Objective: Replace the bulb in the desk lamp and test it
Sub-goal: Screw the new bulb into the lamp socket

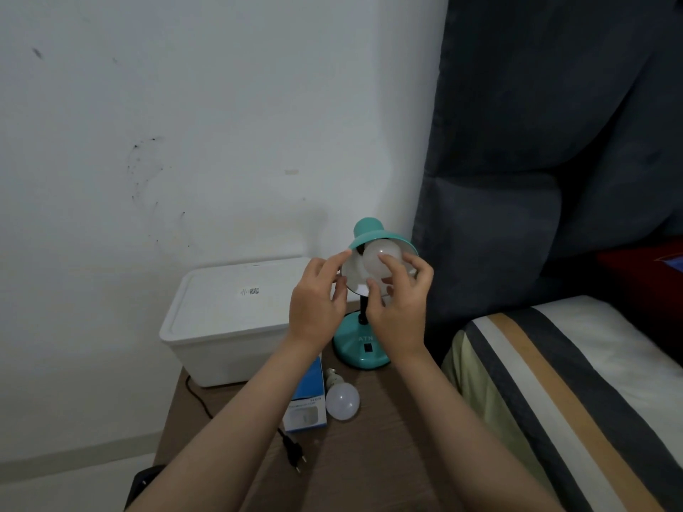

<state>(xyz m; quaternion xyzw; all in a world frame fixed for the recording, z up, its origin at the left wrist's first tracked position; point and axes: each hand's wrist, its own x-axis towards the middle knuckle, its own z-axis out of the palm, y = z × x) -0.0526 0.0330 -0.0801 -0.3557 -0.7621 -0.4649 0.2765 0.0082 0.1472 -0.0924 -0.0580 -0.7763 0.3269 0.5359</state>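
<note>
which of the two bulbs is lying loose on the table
The bulb beside the blue box, lying on its side on the table with its screw base bare. The other bulb sits inside the teal lamp shade, under the right hand's fingertips.

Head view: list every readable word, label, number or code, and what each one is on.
"ATN": raised letters on the teal lamp base, above its black switch.
White storage box lid: small sticker with a square code and a printed line, too small to read.
Blue bulb carton: a line of print along the white panel, blurred, unreadable.
Loose bulb on the table: no marking legible.
Nothing else carries text.
</note>
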